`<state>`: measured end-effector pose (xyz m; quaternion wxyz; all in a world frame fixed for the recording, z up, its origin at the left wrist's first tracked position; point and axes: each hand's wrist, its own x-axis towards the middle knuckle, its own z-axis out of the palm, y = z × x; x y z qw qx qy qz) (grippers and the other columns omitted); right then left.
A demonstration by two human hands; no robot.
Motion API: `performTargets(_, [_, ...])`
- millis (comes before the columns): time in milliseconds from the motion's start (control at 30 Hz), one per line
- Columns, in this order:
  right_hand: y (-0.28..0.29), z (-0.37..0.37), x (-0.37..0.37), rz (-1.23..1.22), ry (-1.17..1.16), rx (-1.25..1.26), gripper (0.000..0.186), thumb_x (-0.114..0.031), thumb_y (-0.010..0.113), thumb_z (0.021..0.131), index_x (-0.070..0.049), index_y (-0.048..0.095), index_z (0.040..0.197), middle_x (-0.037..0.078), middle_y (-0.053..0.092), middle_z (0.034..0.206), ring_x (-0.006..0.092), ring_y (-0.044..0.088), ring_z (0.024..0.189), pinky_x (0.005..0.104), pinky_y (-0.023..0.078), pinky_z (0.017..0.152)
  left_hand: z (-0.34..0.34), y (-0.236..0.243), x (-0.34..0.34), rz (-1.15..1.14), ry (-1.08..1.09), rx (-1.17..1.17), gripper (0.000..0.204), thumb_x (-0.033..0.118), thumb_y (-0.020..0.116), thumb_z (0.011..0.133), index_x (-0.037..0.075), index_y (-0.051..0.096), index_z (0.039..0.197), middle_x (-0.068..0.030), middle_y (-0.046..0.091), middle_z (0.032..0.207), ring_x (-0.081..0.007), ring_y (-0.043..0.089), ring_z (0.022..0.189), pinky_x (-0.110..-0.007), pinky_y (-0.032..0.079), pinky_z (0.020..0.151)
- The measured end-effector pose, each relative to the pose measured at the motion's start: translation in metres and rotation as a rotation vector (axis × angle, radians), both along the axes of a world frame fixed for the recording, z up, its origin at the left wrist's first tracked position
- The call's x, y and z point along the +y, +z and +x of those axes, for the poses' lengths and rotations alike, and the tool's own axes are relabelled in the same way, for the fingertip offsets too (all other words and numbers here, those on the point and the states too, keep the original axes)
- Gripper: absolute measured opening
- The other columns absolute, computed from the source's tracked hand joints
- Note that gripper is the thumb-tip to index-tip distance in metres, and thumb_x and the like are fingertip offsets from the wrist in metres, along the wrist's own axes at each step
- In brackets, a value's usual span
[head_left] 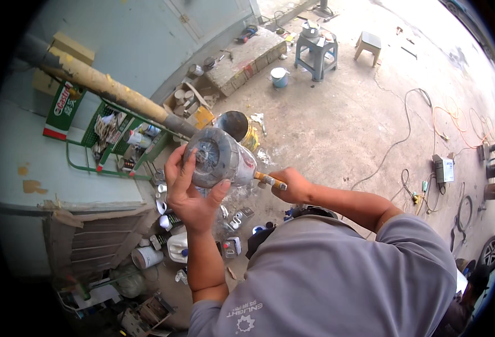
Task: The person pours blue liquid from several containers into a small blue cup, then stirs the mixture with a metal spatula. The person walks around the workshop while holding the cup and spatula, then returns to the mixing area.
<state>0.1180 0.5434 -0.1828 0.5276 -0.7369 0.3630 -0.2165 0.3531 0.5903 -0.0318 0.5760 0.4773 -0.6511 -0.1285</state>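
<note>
My left hand (pixel 197 199) holds a round, stained, translucent plastic tub (pixel 207 154) tipped on its side. Its scuffed base is turned up toward me, and the fingers spread around its edge. My right hand (pixel 297 186) is closed around a tool with an orange-yellow handle (pixel 269 180). The tool reaches to the far right end of the tub, where its head is hidden, so its exact kind does not show. Just beyond the tub stands a paint-smeared bucket (pixel 250 137), dark inside with yellow streaks down its side.
Left of me is a green rack (pixel 110 132) with bottles, below a slanting pipe (pixel 107 81). Cans and jugs (pixel 177 247) crowd the floor by the wall. Ahead are a concrete step (pixel 247 62), a blue pail (pixel 279 77) and a grey stool (pixel 316 53). Cables (pixel 407 129) trail at right.
</note>
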Motion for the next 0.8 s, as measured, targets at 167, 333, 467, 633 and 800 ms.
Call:
performTargets(167, [0.021,-0.057,-0.033,-0.017,-0.146,-0.019,0.012,-0.007,0.062,0.085,-0.004,0.067,0.095,0.024,0.068,0.084,0.0469,0.066,0.081,0.0521,0.053,0.073,-0.049,0.012,-0.07,-0.016,-0.111,0.005,0.073,0.021,0.096,0.073,-0.009,0.067,0.133,-0.0207,0.053,0.144,-0.0311,0.058,0.13,-0.044,0.048,0.111])
performTargets(333, [0.045,-0.099,-0.06,0.007,-0.221,0.058,0.011,-0.008,0.064,0.084,-0.004,0.066,0.093,0.024,0.07,0.087,0.0473,0.067,0.085,0.0538,0.053,0.077,-0.086,0.045,-0.135,0.103,-0.272,0.035,0.072,0.018,0.096,0.072,-0.013,0.065,0.13,-0.0206,0.054,0.142,-0.0309,0.057,0.13,-0.043,0.048,0.112])
performTargets(467, [0.05,-0.118,-0.098,0.054,-0.292,0.058,0.014,-0.008,0.066,0.083,-0.004,0.068,0.096,0.025,0.07,0.089,0.0476,0.067,0.088,0.0539,0.053,0.079,-0.104,0.062,-0.191,0.242,-0.334,-0.065,0.07,0.019,0.094,0.074,-0.01,0.063,0.13,-0.0176,0.054,0.139,-0.0282,0.058,0.129,-0.042,0.048,0.111])
performTargets(633, [0.035,-0.135,-0.171,-0.104,-0.302,-0.011,0.018,-0.004,0.062,0.083,-0.004,0.068,0.101,0.022,0.067,0.077,0.0447,0.065,0.073,0.0498,0.052,0.067,-0.144,0.096,-0.271,0.048,-0.37,-0.65,0.08,0.046,0.089,0.081,0.003,0.064,0.143,-0.0235,0.053,0.149,-0.0357,0.059,0.129,-0.043,0.047,0.11])
performTargets(800, [0.041,-0.155,-0.262,-0.161,-0.303,-0.025,0.017,-0.005,0.065,0.086,-0.005,0.069,0.102,0.022,0.068,0.08,0.0459,0.066,0.076,0.0517,0.053,0.068,-0.179,0.097,-0.362,-0.052,-0.294,-0.708,0.073,0.053,0.076,0.092,0.004,0.064,0.144,-0.0274,0.056,0.147,-0.0387,0.06,0.128,-0.044,0.048,0.107])
